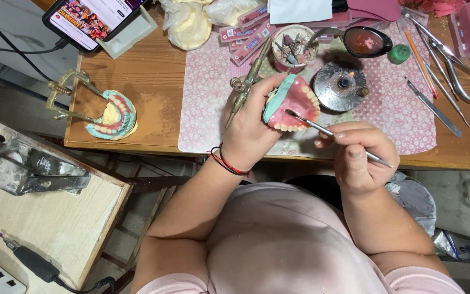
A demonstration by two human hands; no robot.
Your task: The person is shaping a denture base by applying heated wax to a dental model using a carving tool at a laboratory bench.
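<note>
The left hand [251, 128] has its fingers wrapped around a pink wax denture with a row of pale teeth on a teal plaster base [292, 103], hinged to a brass articulator arm [248, 81] that rises past the knuckles. The right hand [357, 155] pinches a thin metal carving tool [330, 133] between closed fingers, its tip touching the wax just left of them. Beyond the fingers, a small lit metal spirit burner [344, 84] stands on the floral mat [398, 109] over the wooden table [148, 76].

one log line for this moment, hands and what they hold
left hand: holds denture model | right hand: metal tool tip at teeth | burner: lit
</note>
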